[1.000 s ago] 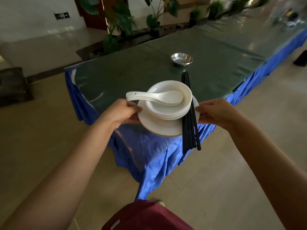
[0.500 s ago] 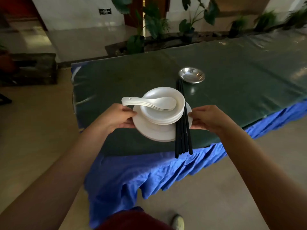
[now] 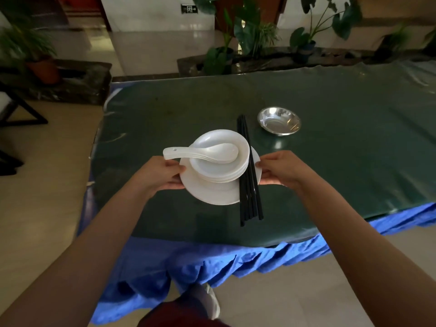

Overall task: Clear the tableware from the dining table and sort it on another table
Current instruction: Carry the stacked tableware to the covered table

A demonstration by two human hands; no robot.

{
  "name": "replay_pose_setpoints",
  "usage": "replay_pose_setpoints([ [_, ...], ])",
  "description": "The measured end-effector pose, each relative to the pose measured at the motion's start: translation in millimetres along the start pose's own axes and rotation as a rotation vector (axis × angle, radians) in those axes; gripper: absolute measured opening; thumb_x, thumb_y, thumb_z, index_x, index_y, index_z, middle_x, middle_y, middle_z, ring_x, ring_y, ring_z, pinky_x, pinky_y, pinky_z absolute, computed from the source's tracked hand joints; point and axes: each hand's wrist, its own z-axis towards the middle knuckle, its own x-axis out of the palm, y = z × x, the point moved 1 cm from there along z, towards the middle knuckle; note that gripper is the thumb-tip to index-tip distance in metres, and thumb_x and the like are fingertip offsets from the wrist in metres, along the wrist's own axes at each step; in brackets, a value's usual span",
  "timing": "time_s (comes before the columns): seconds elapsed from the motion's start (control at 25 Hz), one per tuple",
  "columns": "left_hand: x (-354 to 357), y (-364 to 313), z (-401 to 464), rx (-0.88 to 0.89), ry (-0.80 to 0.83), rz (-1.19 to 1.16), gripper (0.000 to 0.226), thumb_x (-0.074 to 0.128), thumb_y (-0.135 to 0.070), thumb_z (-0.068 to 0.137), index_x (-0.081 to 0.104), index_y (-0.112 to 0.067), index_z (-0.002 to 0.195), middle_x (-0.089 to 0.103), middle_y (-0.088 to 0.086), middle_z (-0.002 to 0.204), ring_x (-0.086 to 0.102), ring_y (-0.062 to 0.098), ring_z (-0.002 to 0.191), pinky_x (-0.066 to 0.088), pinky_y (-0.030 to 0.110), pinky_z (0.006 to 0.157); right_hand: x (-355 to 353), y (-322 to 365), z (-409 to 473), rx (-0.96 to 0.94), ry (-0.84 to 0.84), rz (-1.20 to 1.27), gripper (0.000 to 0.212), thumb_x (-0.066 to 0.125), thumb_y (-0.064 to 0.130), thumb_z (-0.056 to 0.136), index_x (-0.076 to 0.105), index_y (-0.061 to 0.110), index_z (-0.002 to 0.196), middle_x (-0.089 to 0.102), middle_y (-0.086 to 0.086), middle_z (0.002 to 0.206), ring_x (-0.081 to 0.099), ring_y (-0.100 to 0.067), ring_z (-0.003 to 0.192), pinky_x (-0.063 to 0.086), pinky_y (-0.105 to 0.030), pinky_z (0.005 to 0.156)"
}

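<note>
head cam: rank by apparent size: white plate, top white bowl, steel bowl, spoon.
1. white plate
2. top white bowl
3. spoon and steel bowl: similar span; the steel bowl sits farther from the camera, so no ranking between them.

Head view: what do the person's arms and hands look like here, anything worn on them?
Both forearms are bare as far up as the frame shows; no sleeve is visible. The left hand and right hand wear no gloves, and no ring, watch or bracelet can be seen. Lower down, a dark red garment and a light shoe show.
</note>
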Motion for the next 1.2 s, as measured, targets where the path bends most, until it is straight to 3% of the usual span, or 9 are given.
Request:
replay_pose_setpoints([
  [0.12, 4.4, 0.6, 31.4, -0.009, 0.018, 0.001, 0.019, 0.057, -0.004, 0.086, 0.062, -0.015, 0.101, 0.069, 0.006, 0.096, 0.071, 0.017, 0.082, 0.058, 0.025, 0.058, -6.9, 1.2, 35.3, 0.009, 0.004, 0.014, 0.012, 0.055, -0.004, 0.085, 0.066, 0.000, 0.084, 0.071, -0.013, 0.068, 0.071, -0.019, 0.059, 0.058, -0.027, 0.053],
  [0.32, 5.8, -5.0, 94.1, -0.058, -0.011, 0.003, 0.023, 0.056, -0.005, 0.086, 0.062, -0.021, 0.102, 0.070, 0.004, 0.097, 0.071, 0.017, 0.084, 0.058, 0.026, 0.059, -11.3, 11.1, 104.5, 0.054, -0.008, -0.039, 0.010, 0.057, -0.001, 0.085, 0.066, -0.001, 0.089, 0.070, -0.016, 0.079, 0.071, -0.018, 0.062, 0.059, -0.028, 0.057],
  [0.52, -0.1, -11.8, 163.0, -0.092, -0.035, 0.013, 0.021, 0.056, -0.008, 0.084, 0.065, -0.023, 0.095, 0.073, 0.001, 0.090, 0.073, 0.015, 0.076, 0.057, 0.025, 0.056, -13.3, 20.4, 176.4, 0.056, -0.004, -0.065, 0.010, 0.058, 0.000, 0.085, 0.067, 0.003, 0.087, 0.071, -0.015, 0.081, 0.072, -0.019, 0.067, 0.059, -0.026, 0.057],
  [0.68, 1.5, -4.5, 220.6, -0.112, -0.066, -0.005, 0.015, 0.061, -0.012, 0.085, 0.064, -0.027, 0.087, 0.072, 0.000, 0.087, 0.072, 0.010, 0.070, 0.055, 0.022, 0.051, -16.9, 19.4, 239.9, 0.074, 0.010, -0.073, 0.013, 0.057, 0.000, 0.086, 0.068, 0.005, 0.090, 0.071, -0.017, 0.088, 0.071, -0.026, 0.077, 0.060, -0.032, 0.066],
  [0.96, 14.4, 31.2, 298.1, -0.196, -0.116, -0.014, 0.007, 0.064, -0.020, 0.085, 0.061, -0.026, 0.085, 0.070, -0.002, 0.084, 0.071, 0.009, 0.068, 0.055, 0.021, 0.051, -21.7, -12.0, 332.1, 0.121, 0.040, -0.117, 0.018, 0.059, 0.002, 0.084, 0.070, 0.015, 0.089, 0.074, -0.004, 0.077, 0.073, -0.019, 0.072, 0.059, -0.028, 0.061],
  [1.08, 21.7, 52.8, 309.0, -0.244, -0.115, -0.007, 0.007, 0.064, -0.019, 0.085, 0.061, -0.024, 0.090, 0.069, 0.002, 0.088, 0.070, 0.011, 0.075, 0.057, 0.022, 0.056, -19.9, -36.4, 350.7, 0.160, 0.057, -0.143, 0.018, 0.060, 0.003, 0.083, 0.071, 0.018, 0.086, 0.074, -0.001, 0.074, 0.072, -0.016, 0.069, 0.059, -0.026, 0.059],
  [1.2, 27.7, 71.2, 308.2, -0.307, -0.131, 0.001, 0.014, 0.064, -0.018, 0.085, 0.060, -0.017, 0.098, 0.067, 0.006, 0.092, 0.069, 0.020, 0.083, 0.058, 0.031, 0.068, -19.4, -57.5, 356.1, 0.179, 0.079, -0.182, 0.020, 0.060, 0.004, 0.082, 0.071, 0.014, 0.096, 0.075, -0.003, 0.083, 0.073, -0.017, 0.073, 0.060, -0.031, 0.065],
])
